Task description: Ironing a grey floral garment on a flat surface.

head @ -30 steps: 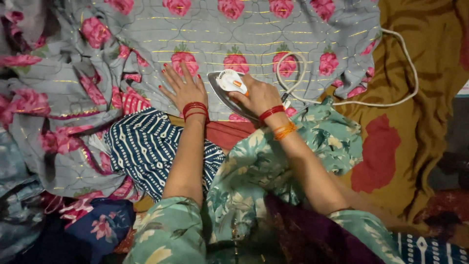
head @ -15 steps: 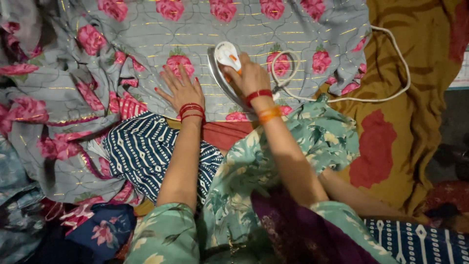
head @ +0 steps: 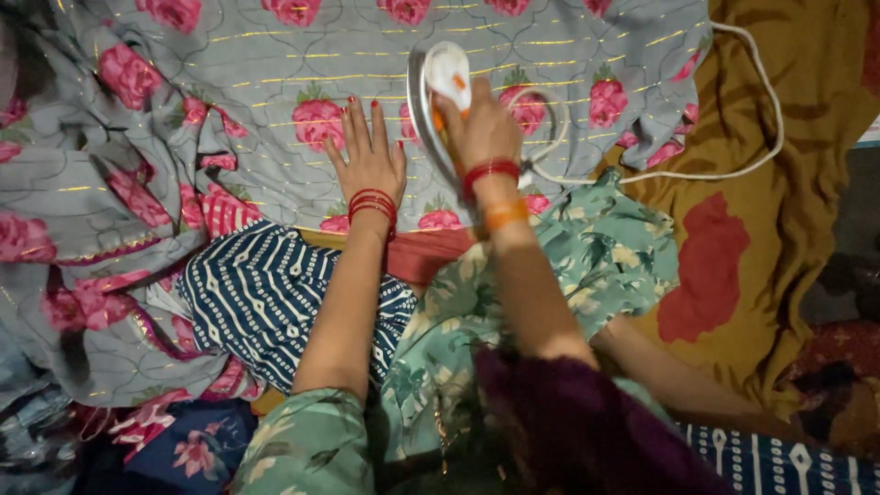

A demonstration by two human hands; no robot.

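Right hand [head: 484,124] clamped round the iron [head: 438,92], left hand [head: 367,160] spread flat on the cloth [head: 275,73] just beside it. Fingers that near could get burnt; the cord [head: 733,165] could snag.

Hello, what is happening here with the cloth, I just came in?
A person is ironing. The right hand grips the handle of a white electric iron, which rests on a grey fabric with pink flowers and gold lines. The left hand lies flat on the fabric beside the iron. The iron's white cord loops over a mustard cloth.
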